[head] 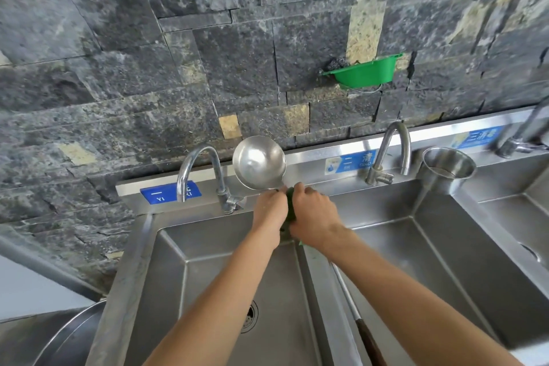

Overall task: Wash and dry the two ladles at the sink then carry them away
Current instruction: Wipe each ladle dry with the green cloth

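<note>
Here, left hand (269, 208) grips the ladle (259, 166) (bowl up); right hand (312, 217) clutches a green pad (290, 206).

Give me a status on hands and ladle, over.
Left hand grips ladle neck, bowl up. Right hand wraps green pad round the handle. No water running, nothing in the way.

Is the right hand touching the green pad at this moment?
Touching. The head view shows the right hand curled round the green pad, beside the left hand gripping the ladle.
</note>
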